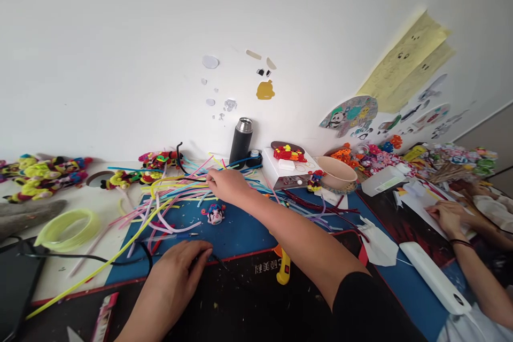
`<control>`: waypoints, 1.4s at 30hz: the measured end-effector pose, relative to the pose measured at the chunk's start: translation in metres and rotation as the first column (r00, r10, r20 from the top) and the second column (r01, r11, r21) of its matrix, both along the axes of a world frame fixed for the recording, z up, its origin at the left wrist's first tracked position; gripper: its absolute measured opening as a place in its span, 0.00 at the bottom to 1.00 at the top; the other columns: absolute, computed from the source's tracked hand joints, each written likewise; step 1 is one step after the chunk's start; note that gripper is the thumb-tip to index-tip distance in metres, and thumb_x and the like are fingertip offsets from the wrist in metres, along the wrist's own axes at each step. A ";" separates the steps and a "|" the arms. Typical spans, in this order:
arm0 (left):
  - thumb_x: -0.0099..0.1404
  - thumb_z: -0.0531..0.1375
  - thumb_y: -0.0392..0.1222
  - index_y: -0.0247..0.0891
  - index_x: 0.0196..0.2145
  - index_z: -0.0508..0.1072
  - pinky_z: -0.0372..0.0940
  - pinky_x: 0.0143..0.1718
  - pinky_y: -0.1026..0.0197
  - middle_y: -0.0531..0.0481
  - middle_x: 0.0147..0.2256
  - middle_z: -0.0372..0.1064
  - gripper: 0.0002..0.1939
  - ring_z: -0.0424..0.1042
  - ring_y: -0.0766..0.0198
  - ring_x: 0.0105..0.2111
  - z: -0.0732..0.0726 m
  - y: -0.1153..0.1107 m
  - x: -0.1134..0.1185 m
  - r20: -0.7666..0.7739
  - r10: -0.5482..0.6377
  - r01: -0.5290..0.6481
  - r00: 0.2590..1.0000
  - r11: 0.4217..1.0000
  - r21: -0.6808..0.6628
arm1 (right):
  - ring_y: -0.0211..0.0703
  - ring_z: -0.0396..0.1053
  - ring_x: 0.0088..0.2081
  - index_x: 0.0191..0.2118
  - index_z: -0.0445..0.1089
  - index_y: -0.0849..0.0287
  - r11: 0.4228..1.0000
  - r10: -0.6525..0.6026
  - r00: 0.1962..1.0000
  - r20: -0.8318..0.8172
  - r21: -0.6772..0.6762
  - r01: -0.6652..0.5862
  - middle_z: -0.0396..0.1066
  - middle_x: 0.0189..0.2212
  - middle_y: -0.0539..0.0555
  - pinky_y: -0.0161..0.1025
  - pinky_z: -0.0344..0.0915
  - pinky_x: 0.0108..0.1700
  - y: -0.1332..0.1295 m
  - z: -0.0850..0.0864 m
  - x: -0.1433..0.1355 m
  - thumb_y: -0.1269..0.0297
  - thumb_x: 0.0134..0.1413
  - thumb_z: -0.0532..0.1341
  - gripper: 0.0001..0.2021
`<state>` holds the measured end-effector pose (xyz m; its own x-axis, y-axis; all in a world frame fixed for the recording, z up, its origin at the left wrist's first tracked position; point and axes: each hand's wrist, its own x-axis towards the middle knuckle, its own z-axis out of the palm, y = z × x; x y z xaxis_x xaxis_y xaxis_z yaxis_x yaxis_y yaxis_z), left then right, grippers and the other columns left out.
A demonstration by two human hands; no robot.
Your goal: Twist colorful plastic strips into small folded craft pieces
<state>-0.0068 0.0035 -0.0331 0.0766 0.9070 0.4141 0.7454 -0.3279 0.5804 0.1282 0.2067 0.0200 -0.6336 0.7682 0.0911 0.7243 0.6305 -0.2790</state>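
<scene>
My right hand [229,184] reaches over the loose pile of coloured pipe cleaners [176,192]. Its fingers are closed at the pile, and what they pinch is hidden. Close to the mat's front edge lies my left hand [176,270], fingers curled against the thumb. A thin dark strand shows by its fingertips, but I cannot make out what it holds. Between the hands a small doll head [215,214] with a white face and a blue and pink headdress lies on the blue mat [236,235]. A blue pen [172,236] is just beyond my left hand.
A black thermos [241,141] stands by the wall, beside a white box [284,168]. Finished pipe-cleaner dolls [52,173] and a yellow-green coil [68,230] lie left. A yellow-handled tool [284,267] rests under my right forearm. A co-worker's hand [451,216] is at right near a white device [435,277].
</scene>
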 end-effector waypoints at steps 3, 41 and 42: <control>0.81 0.53 0.53 0.45 0.41 0.84 0.81 0.40 0.56 0.48 0.38 0.87 0.21 0.87 0.53 0.37 -0.001 0.000 -0.001 0.004 -0.004 0.004 1.000 1.000 0.004 | 0.46 0.76 0.35 0.48 0.78 0.55 0.999 -0.039 0.987 -0.157 -0.032 0.034 0.80 0.32 0.51 0.37 0.61 0.36 0.000 0.007 0.004 0.64 0.72 0.61 0.08; 0.82 0.49 0.62 0.45 0.42 0.83 0.80 0.40 0.56 0.46 0.38 0.87 0.28 0.87 0.53 0.37 0.002 0.001 -0.002 0.026 0.063 -0.065 0.998 0.995 0.080 | 0.38 0.63 0.26 0.44 0.73 0.55 0.999 -0.047 0.648 -0.760 -0.035 0.031 0.61 0.21 0.42 0.36 0.61 0.35 -0.002 0.057 -0.011 0.54 0.71 0.61 0.10; 0.82 0.49 0.62 0.45 0.42 0.83 0.80 0.40 0.56 0.47 0.38 0.87 0.28 0.87 0.53 0.37 0.003 0.000 -0.002 0.025 0.061 -0.063 0.998 0.995 0.081 | 0.38 0.63 0.26 0.44 0.73 0.55 0.999 -0.038 0.668 -0.743 -0.024 0.030 0.61 0.22 0.42 0.35 0.61 0.35 -0.001 0.057 -0.014 0.55 0.72 0.61 0.10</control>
